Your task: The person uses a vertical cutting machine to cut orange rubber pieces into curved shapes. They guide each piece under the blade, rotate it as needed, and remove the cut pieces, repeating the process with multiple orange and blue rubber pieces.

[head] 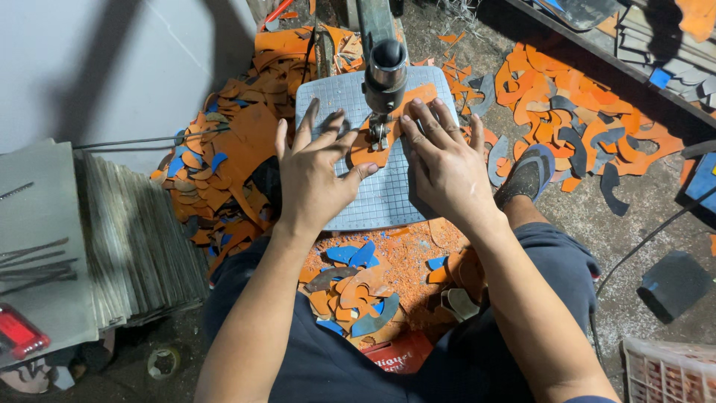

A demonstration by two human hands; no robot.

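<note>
Both hands press an orange sheet piece (388, 127) flat on the small gridded saw table (373, 201), right under the upright saw arm (384, 63). The left hand (313, 168) lies with fingers spread wide, palm down, its thumb reaching toward the piece's lower edge. The right hand (447, 160) lies flat too, fingers close together, covering the piece's right side. Neither hand grips anything; they hold the piece down by pressure.

The orange piece sits at the middle of the table, with the blade foot (379, 134) standing on it between the two hands. It looks as though a curved outline is being cut, though the blade itself is too thin to make out here.

By my judgement the cutting step is in hand: the piece is being fed and steered at the blade. The next move calls for slow, even turning of the piece with both hands, fingertips kept just to either side of the blade and never in its line.

Around the table, orange and grey offcuts (582, 119) cover the floor, and more scraps (358, 291) lie in the person's lap. A stack of grey sheets (134, 246) stands at the left, and a sandalled foot (526, 175) rests to the right of the table.
</note>
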